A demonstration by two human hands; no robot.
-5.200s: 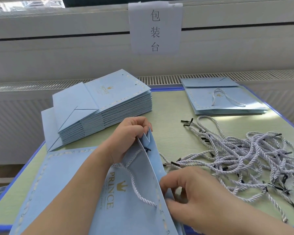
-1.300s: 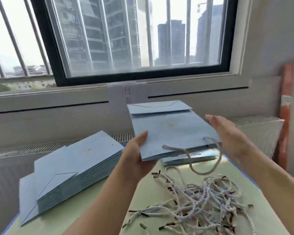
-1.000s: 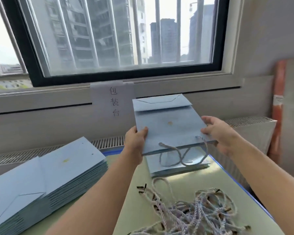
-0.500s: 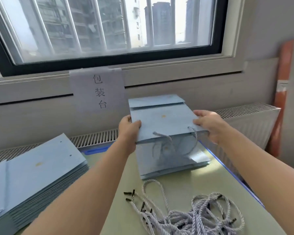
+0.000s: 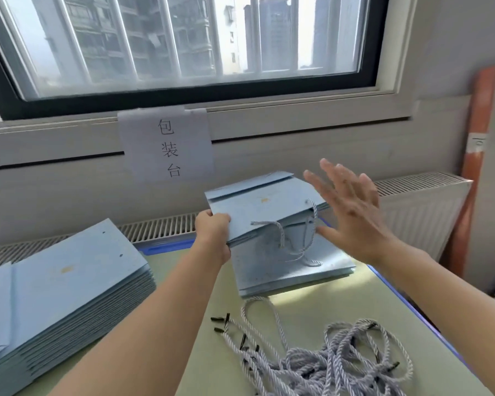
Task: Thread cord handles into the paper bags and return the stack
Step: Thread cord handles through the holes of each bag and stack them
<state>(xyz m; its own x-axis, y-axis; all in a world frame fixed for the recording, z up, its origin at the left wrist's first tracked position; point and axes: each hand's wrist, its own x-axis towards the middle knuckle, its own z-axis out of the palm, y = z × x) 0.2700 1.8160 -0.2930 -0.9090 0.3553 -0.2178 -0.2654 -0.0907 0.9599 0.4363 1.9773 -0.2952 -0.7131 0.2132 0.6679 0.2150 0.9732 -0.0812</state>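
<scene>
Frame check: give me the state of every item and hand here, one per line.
Held bag: flat, handles threaded, tilted above the finished stack.
Finished stack: flat on the table, cord handle on top.
Unthreaded stack: on the table, left, no handles.
Loose cords: tangled heap on the table.
Left hand: grips the bag's edge.
Right hand: open, fingers spread.

Between the left hand and the spread right hand a held bag fills the gap, above a small bag stack. Left of the left forearm a tall stack blocks. Below the right forearm tangled cords cover the table; bare surface lies between the forearms.
</scene>
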